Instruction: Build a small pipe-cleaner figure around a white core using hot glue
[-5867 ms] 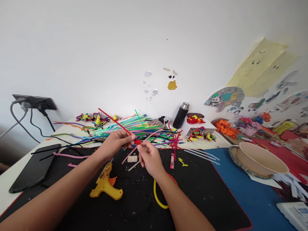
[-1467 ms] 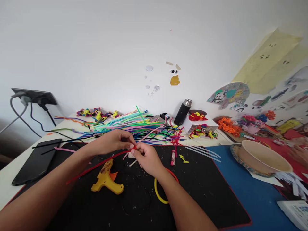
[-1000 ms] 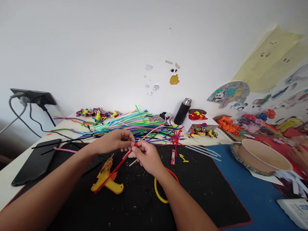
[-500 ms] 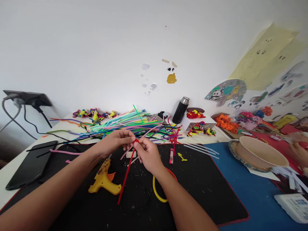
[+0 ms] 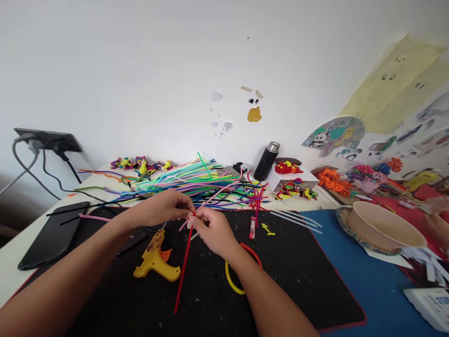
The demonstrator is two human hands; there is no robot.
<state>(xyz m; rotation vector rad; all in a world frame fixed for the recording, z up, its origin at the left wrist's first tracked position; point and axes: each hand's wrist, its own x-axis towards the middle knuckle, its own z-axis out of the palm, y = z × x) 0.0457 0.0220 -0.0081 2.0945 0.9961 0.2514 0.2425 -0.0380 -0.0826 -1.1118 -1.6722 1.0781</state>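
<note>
A red pipe cleaner (image 5: 183, 276) hangs down over the black mat from between my hands, its upper end pinched in the fingers. My left hand (image 5: 166, 206) is closed, thumb and fingertips meeting at that upper end. Right beside it, my right hand (image 5: 214, 230) is closed with its thumb pressed on the same piece. The fingers partly hide the pinched end. Left of the hanging strand lies a yellow glue gun (image 5: 157, 262). A yellow and orange-red loop (image 5: 229, 278) sits under my right forearm.
Many colourful pipe cleaners (image 5: 175, 180) are heaped behind my hands. A black flask (image 5: 267, 161) leans beside a white box (image 5: 305, 178). To the left is a black phone (image 5: 52, 236); rightward stand a bowl (image 5: 386, 229) and another person's hand (image 5: 438, 224).
The pinched end has come slightly down and left, and the red strand's tip hangs lower. My left hand's fingers have tilted downward. The whole view has shifted slightly.
</note>
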